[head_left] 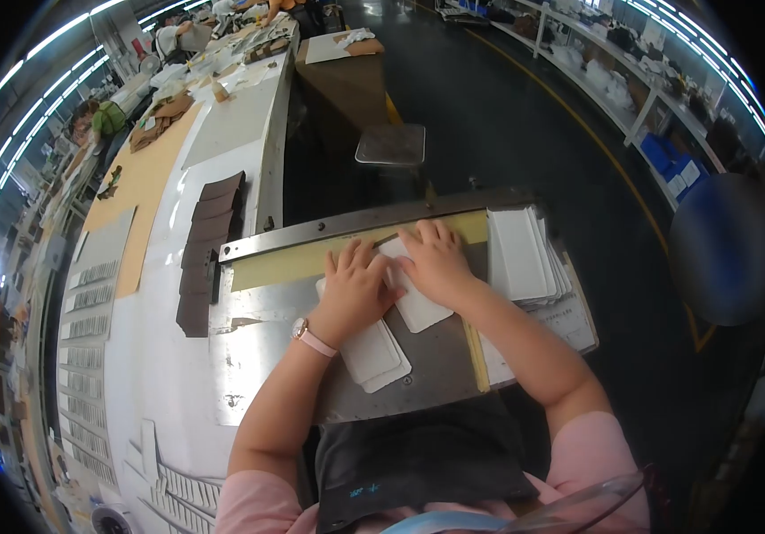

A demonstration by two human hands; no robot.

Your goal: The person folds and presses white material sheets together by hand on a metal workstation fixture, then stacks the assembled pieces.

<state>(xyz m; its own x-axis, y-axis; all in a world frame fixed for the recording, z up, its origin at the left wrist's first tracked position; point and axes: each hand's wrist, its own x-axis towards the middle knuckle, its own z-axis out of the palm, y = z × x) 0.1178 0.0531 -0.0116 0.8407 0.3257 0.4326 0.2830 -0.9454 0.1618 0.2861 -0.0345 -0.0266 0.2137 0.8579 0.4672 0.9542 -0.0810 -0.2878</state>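
Note:
My left hand (353,289), with a watch at its wrist, lies over a stack of white rectangular pieces (373,358) on the metal plate (262,343). My right hand (437,264) rests on another white piece (422,310), fingers bent and apart, just right of the left hand. The far ends of both lots lie near a yellow strip (280,268) along the plate's metal rail (311,229). Further white pieces (522,258) are piled at the plate's right end, above a printed sheet (556,327).
Brown overlapping pieces (209,249) lie left of the plate on the long white table (164,356). Rows of thin strips (89,360) lie further left. Beyond the plate stands a stool (390,145). Shelves (609,98) line the right side. A person in green (109,120) is far left.

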